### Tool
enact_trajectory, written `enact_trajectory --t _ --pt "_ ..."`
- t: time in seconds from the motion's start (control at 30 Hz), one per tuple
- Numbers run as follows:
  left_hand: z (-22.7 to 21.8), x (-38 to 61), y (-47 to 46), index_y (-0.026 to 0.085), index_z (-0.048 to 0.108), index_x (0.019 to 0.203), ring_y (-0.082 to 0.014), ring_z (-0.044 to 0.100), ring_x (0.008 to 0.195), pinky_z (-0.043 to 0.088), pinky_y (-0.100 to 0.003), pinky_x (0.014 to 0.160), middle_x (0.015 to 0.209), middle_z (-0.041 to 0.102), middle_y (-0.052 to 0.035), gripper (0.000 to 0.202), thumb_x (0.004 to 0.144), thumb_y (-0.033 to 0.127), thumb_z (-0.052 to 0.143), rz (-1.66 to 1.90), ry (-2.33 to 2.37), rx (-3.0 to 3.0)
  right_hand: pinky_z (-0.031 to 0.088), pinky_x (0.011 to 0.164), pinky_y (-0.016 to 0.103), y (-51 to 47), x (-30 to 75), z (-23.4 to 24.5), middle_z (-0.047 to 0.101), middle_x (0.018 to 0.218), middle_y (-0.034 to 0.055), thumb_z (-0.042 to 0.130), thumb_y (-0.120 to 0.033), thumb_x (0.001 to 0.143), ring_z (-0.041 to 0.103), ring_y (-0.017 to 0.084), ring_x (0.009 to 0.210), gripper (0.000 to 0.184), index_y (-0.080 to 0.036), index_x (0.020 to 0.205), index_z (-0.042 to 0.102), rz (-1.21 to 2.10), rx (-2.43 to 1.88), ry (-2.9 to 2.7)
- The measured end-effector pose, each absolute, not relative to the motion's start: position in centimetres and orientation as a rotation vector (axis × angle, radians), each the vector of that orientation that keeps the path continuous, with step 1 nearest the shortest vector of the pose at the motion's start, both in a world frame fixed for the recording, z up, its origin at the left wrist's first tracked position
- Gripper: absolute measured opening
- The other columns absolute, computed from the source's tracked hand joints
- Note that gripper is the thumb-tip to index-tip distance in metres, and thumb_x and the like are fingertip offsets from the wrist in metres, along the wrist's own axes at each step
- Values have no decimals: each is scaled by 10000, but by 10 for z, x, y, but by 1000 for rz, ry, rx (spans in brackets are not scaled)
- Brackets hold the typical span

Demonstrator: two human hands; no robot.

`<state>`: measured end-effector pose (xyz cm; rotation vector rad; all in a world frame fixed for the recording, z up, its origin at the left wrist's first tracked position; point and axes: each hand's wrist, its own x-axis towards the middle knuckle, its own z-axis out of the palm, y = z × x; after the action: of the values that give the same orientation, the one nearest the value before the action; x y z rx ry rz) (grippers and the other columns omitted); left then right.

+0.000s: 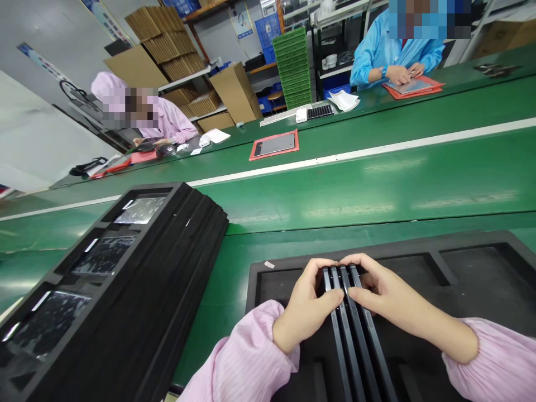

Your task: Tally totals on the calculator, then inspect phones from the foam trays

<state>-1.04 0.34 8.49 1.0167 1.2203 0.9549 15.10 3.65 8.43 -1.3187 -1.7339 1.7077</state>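
Note:
Several slim dark slabs that look like tablets stand on edge, side by side, over a black foam tray. My left hand is closed on their left side near the far end, its thumb across the narrow edges. From the right, my right hand grips the same group, its thumb close to the left one. The fingertips behind the slabs are partly hidden. Shallow recesses show in the tray around the hands. A small pale label lies on its far left rim.
At left rises a tall stack of black foam trays; its top one holds glossy panels. Beyond the green conveyor, a tablet on a red sheet lies on the bench. Two co-workers handle items there.

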Motion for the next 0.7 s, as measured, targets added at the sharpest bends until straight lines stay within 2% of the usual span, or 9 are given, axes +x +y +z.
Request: enact_trajectory --t 0.43,0.6,0.7 --pt "84 -10 1 216 494 993 -213 530 968 410 -340 869 997 570 -37 354 653 222 592 943 1227 1050 403 574 290 35 152 84 520 730 -20 512 -313 708 505 170 634 356 -234 1054 479 1675 -1334 -1750" --pt "82 -14 1 211 470 1028 -214 521 946 408 -341 847 984 547 -34 424 628 225 609 917 1165 1060 435 591 271 36 156 84 572 812 -12 610 -232 690 558 175 716 463 -247 1132 474 1742 -1294 -1792" --pt "81 -15 1 205 457 1048 -218 510 959 401 -342 847 981 537 -35 461 616 214 616 891 1136 1081 441 598 265 37 157 85 577 822 -14 611 -195 682 562 171 724 499 -247 1154 458 1769 -1293 -1793"
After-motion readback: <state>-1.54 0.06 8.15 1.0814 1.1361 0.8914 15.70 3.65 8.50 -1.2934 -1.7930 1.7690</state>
